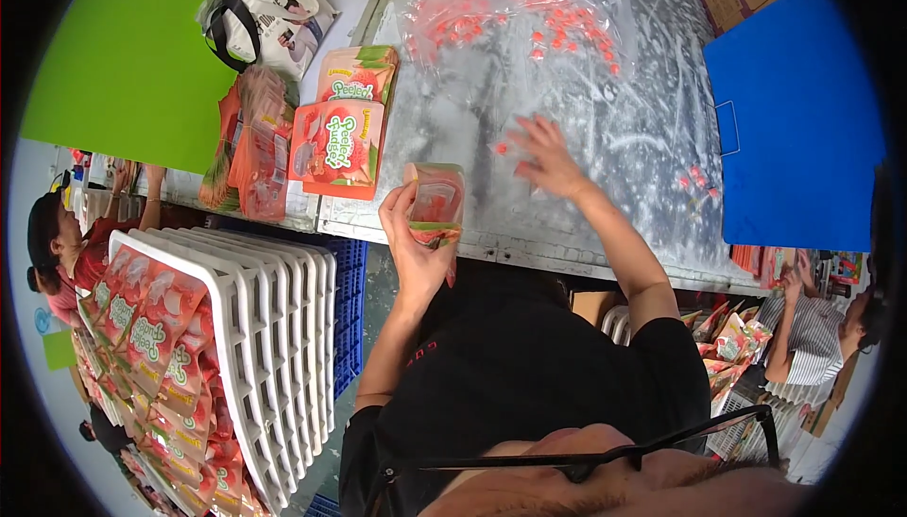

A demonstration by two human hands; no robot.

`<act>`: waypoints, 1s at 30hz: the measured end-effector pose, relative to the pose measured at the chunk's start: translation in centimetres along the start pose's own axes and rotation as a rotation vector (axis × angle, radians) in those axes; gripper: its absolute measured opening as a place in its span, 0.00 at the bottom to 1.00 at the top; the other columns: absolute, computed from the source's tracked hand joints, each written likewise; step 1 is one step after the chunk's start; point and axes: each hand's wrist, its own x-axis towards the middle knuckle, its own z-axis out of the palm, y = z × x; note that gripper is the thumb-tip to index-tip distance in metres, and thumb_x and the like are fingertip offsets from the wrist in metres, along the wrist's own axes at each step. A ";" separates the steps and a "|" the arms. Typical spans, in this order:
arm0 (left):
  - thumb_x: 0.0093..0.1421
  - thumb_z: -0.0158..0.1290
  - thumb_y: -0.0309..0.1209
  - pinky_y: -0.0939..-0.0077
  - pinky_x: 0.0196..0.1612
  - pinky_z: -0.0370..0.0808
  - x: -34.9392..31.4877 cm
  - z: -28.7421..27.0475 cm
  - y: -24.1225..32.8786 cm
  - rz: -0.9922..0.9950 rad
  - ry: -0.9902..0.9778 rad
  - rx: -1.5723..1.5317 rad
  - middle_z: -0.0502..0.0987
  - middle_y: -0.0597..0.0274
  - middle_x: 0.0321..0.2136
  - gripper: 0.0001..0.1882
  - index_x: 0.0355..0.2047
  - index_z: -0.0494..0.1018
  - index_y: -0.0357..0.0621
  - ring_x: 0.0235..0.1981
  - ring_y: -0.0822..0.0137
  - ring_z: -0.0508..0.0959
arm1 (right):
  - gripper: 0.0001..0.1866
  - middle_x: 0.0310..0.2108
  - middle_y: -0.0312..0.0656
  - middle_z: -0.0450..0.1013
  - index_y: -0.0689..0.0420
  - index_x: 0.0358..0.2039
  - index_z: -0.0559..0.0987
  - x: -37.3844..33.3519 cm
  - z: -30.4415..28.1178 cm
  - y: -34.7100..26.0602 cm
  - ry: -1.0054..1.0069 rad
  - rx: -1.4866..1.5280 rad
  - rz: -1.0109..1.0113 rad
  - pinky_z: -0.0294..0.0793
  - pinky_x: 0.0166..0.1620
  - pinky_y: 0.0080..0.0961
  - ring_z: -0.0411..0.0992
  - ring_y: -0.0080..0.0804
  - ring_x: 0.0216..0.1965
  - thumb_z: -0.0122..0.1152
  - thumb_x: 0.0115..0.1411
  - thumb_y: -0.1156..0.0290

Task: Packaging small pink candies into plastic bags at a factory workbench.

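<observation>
Head view. Pouch [436, 203], one, upright and open-topped in left hand [413, 234] at table [491, 243] edge. Right hand [548, 160], fingers spread flat on plastic sheet [614, 130], touching loose red candies [529, 26] (dozens unpacked). Two flat pouch stacks [345, 130] waiting; filling looks barely begun, many filled pouches in white trays [274, 328].

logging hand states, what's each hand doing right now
Left hand: closed on an open pouch.
Right hand: open, fingers spread on the plastic sheet, by a red candy, holding nothing.
</observation>
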 end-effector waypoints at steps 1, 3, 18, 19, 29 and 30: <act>0.39 0.67 0.17 0.58 0.62 0.65 0.0 0.1 0.0 0.002 -0.005 -0.003 0.61 0.47 0.56 0.46 0.62 0.62 0.42 0.59 0.47 0.65 | 0.27 0.62 0.41 0.66 0.47 0.59 0.75 -0.3 0.3 -1.2 -0.031 -0.073 -0.131 0.50 0.70 0.41 0.53 0.52 0.69 0.63 0.58 0.61; 0.38 0.66 0.17 0.58 0.62 0.65 0.3 0.1 0.4 0.011 -0.035 0.002 0.60 0.47 0.57 0.47 0.62 0.62 0.42 0.59 0.47 0.64 | 0.28 0.62 0.42 0.67 0.47 0.60 0.74 -0.5 1.0 -1.8 -0.059 -0.140 -0.268 0.53 0.69 0.41 0.54 0.53 0.68 0.65 0.57 0.61; 0.36 0.74 0.30 0.53 0.65 0.60 0.7 5.0 -1.7 0.150 0.070 -0.211 0.55 0.45 0.58 0.54 0.63 0.57 0.41 0.60 0.44 0.60 | 0.08 0.21 0.41 0.71 0.58 0.25 0.79 -0.6 1.5 -3.5 0.269 0.682 0.591 0.72 0.25 0.30 0.71 0.34 0.19 0.70 0.56 0.69; 0.36 0.75 0.31 0.54 0.65 0.60 1.0 5.1 -1.6 0.128 0.036 -0.202 0.55 0.45 0.58 0.54 0.63 0.57 0.41 0.60 0.44 0.60 | 0.09 0.21 0.42 0.72 0.59 0.26 0.79 -0.3 2.2 -2.4 0.328 0.515 0.439 0.73 0.27 0.30 0.72 0.32 0.21 0.70 0.56 0.69; 0.37 0.67 0.20 0.55 0.64 0.61 0.8 4.2 -2.5 0.104 0.115 -0.087 0.55 0.44 0.58 0.51 0.63 0.57 0.43 0.61 0.44 0.59 | 0.08 0.34 0.44 0.73 0.54 0.34 0.78 -3.9 3.9 -8.7 0.179 -0.160 -0.264 0.76 0.31 0.37 0.75 0.45 0.29 0.65 0.58 0.65; 0.37 0.68 0.20 0.55 0.64 0.61 0.7 4.3 -2.5 0.111 0.118 -0.102 0.55 0.44 0.58 0.51 0.63 0.57 0.43 0.61 0.44 0.59 | 0.08 0.34 0.44 0.73 0.54 0.34 0.78 -4.2 4.3 -8.5 0.178 -0.158 -0.266 0.76 0.31 0.37 0.75 0.45 0.29 0.65 0.58 0.65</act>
